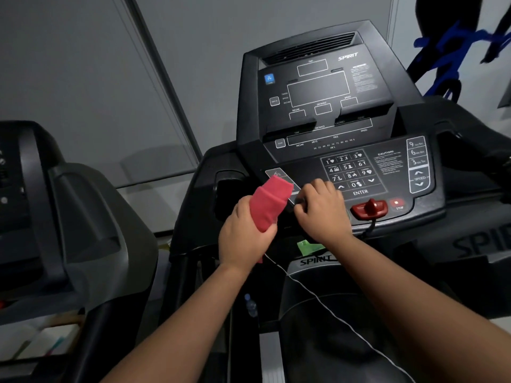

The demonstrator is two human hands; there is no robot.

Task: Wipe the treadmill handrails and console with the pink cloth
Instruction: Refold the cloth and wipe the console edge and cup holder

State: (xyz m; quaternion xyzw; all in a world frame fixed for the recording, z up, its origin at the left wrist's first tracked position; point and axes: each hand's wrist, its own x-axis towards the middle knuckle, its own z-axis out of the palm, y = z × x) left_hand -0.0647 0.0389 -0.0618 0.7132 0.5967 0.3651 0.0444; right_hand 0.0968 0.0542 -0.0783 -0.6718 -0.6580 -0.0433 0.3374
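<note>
The left hand (244, 233) has its grip closed around the folded pink cloth (269, 204), which stands up at the near left edge of the console (318, 172), while the right hand (320, 211), curled and apparently empty, rests just beside it, probably to steady the body before wiping toward the keypad (351, 170) further up.

The pink cloth (269, 205), folded into a thick roll, is held upright over the lower left part of the console (356, 172). The black console is tilted back, its display unlit, its keypad printed in white.
</note>
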